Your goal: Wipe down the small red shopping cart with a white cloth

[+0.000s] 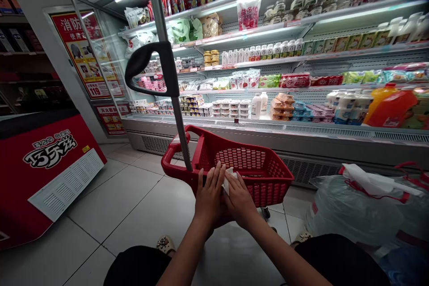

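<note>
A red plastic shopping cart basket (270, 187) on wheels stands right in front of me, with a grey metal pole (182, 132) rising at its left end to a black loop handle (172, 69). My left hand (209, 194) lies with stretched fingers on the basket's near side, the fingertips by the rim. Beside it, my right hand (241, 199) presses a crumpled white tissue (229, 179) against the same side. Fingers cover much of the tissue, and the palms are hidden from view.
Behind the cart runs a refrigerated shelf (321, 132) stocked with yogurts, bottles and bags. A red freezer chest (50, 174) stands at left. Large clear water jugs in plastic wrap (355, 210) sit at right. My shoe (165, 244) is on the tiled floor (124, 205) below.
</note>
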The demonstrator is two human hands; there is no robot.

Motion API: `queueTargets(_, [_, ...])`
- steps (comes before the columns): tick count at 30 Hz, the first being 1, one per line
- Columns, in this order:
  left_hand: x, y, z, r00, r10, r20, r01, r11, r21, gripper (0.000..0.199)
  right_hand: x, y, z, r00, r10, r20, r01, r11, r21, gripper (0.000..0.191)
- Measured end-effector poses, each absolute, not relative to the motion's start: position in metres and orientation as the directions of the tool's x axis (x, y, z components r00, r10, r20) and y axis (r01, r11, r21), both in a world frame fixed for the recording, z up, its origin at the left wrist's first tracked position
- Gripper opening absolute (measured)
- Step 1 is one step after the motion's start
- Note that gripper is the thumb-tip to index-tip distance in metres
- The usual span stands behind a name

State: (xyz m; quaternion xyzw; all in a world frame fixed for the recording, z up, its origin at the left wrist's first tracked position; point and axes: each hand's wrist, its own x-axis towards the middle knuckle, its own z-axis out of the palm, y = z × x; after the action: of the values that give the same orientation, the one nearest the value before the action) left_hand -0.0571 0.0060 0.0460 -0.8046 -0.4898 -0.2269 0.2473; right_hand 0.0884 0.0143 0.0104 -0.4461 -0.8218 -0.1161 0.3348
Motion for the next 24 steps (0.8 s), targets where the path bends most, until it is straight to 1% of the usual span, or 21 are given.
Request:
queueTargets(3, [-0.057, 0.004, 0.049, 0.423, 0.688, 0.590, 0.897, -0.409, -0.168, 0.088, 0.114, 0.016, 0.005, -0.395, 0.649, 0.649, 0.822, 0.566, -0.066, 0.064])
queueTargets(8, [-0.057, 0.003, 0.050, 0.421, 0.684, 0.596, 0.899, -0.401, -0.174, 0.089, 0.187, 0.021, -0.020, -0.302, 0.726, 0.618, 0.905, 0.423, -0.054, 0.062])
queueTargets(13, [-0.056, 0.003, 0.049, 0.431, 0.668, 0.607, 0.893, -0.413, -0.180, 0.091, 0.246, 0.022, -0.041, -0.151, 0.801, 0.580, 0.959, 0.262, -0.112, 0.059])
queueTargets(17, [-0.054, 0.002, 0.049, 0.412, 0.678, 0.609, 0.898, -0.416, -0.145, 0.091, 0.249, 0.024, -0.049, -0.070, 0.814, 0.576, 0.960, 0.211, -0.182, 0.060])
queueTargets(20, [-0.052, 0.002, 0.050, 0.401, 0.685, 0.608, 0.899, -0.420, -0.121, 0.092, 0.219, 0.023, -0.045, -0.078, 0.798, 0.598, 0.946, 0.248, -0.207, 0.060])
queueTargets(24, [-0.052, 0.003, 0.050, 0.397, 0.692, 0.603, 0.903, -0.412, -0.122, 0.093, 0.152, 0.013, -0.024, -0.229, 0.745, 0.627, 0.891, 0.420, -0.174, 0.059])
